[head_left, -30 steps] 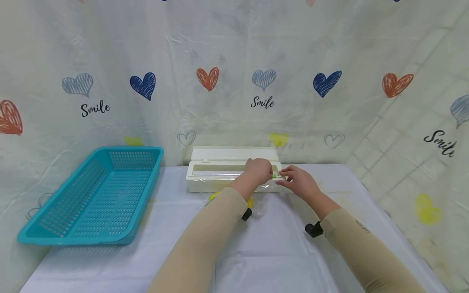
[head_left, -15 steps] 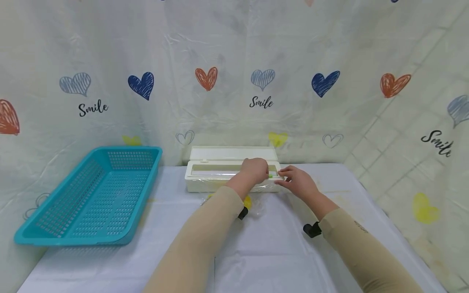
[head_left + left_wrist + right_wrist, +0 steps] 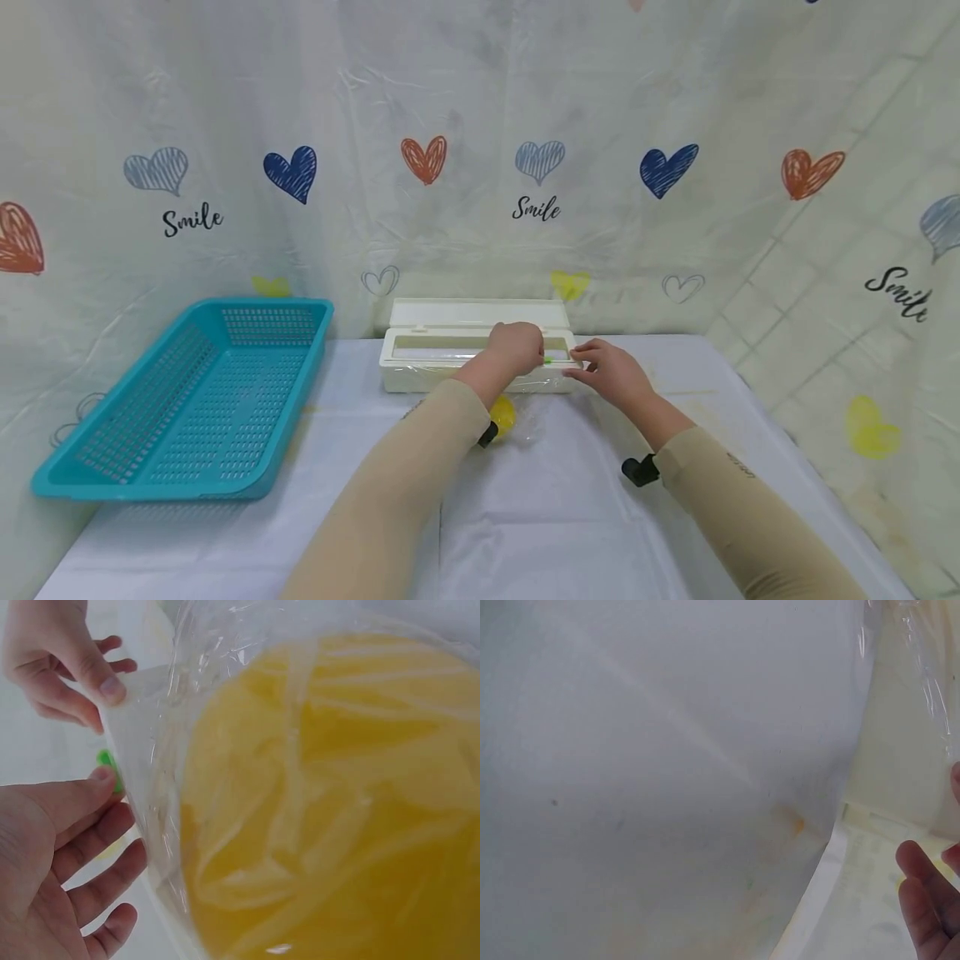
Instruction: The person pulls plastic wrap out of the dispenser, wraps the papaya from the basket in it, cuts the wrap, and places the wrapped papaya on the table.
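A white cling film dispenser point(image 3: 405, 380) stands at the back of the table, its lid point(image 3: 480, 313) raised. My left hand point(image 3: 517, 348) pinches the small green slide cutter point(image 3: 106, 759) between thumb and forefinger on the front edge; its other fingers are spread. At the dispenser's right end, my right hand point(image 3: 609, 373) grips the corner between thumb and fingers. Clear cling film point(image 3: 532, 421) hangs from the front edge over a round yellow thing point(image 3: 330, 795), whose kind is hidden by the film. My left forearm partly covers it in the head view.
A turquoise perforated basket point(image 3: 296, 417) stands on the left of the table. White cloth point(image 3: 555, 533) covers the tabletop. A curtain point(image 3: 480, 242) printed with hearts hangs directly behind the dispenser.
My left hand has slid left along the dispenser's front edge with the green slide cutter. More of the yellow thing shows right of my forearm. My right hand stays at the corner.
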Demonstrator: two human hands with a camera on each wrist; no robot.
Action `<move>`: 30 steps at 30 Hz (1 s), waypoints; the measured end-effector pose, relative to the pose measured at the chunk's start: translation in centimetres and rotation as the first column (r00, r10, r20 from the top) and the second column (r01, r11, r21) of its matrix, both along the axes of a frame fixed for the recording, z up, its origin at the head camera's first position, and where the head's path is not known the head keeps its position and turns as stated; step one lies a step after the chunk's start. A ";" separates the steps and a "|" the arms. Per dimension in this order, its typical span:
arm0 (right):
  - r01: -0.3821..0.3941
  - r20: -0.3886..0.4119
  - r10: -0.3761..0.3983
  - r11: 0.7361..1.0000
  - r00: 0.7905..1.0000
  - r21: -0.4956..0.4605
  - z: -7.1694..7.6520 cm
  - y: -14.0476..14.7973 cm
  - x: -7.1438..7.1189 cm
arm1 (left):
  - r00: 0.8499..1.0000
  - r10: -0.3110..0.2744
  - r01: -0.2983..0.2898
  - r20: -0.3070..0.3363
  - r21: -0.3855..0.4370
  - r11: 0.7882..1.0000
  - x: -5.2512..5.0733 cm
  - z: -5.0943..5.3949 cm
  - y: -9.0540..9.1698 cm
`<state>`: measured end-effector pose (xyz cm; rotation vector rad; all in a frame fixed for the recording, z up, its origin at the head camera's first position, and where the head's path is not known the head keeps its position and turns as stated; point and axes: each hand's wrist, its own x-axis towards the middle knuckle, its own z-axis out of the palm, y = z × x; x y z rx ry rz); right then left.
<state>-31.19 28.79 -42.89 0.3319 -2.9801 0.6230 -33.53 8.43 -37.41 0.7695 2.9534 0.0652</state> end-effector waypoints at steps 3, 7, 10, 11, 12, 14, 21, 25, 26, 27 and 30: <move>0.007 0.007 -0.007 1.000 1.000 0.001 -0.1 -0.1 -0.1 | 1.000 0.000 0.000 -0.007 -0.009 1.000 0.0 0.1 -0.1; 0.006 0.006 -0.006 1.000 1.000 0.001 -0.3 -0.3 -0.3 | 1.000 -0.002 0.001 -0.021 -0.032 1.000 -0.1 0.0 -0.3; -0.004 0.001 0.004 1.000 1.000 0.005 -0.3 -0.4 -0.3 | 1.000 -0.006 0.005 -0.023 -0.038 0.999 -0.2 -0.1 -0.5; -0.007 -0.001 0.007 1.000 1.000 0.006 -0.3 -0.5 -0.2 | 1.000 -0.008 0.007 -0.021 -0.038 0.999 -0.3 -0.2 -0.5; -0.004 -0.001 0.004 1.000 1.000 0.005 -0.3 -0.5 -0.2 | 1.000 -0.010 0.009 -0.019 -0.039 0.999 -0.3 -0.2 -0.6; -0.008 -0.002 0.008 1.000 1.000 0.007 -0.3 -0.6 -0.2 | 1.000 -0.014 0.013 -0.017 -0.040 0.999 -0.3 -0.2 -0.6; -0.015 -0.004 0.015 0.999 1.000 0.034 -0.1 -0.9 -0.1 | 1.000 -0.010 0.010 0.007 -0.021 1.000 -0.2 -0.2 -0.8; -0.029 -0.024 0.031 0.997 0.999 0.070 0.0 -0.9 0.2 | 0.999 -0.039 0.039 0.019 -0.010 0.999 0.0 0.1 -0.7; -0.033 -0.032 0.035 0.996 0.999 0.080 0.1 -0.8 0.3 | 0.999 -0.047 0.048 0.018 -0.010 0.999 0.0 0.2 -0.6; -0.041 -0.038 0.044 0.995 0.998 0.089 0.2 -0.8 0.3 | 0.998 -0.052 0.053 0.017 -0.009 0.999 0.0 0.3 -0.4; -0.073 -0.043 0.078 0.991 0.996 0.111 0.7 -0.6 0.3 | 0.998 -0.062 0.062 0.006 -0.012 0.998 -0.1 0.5 -0.1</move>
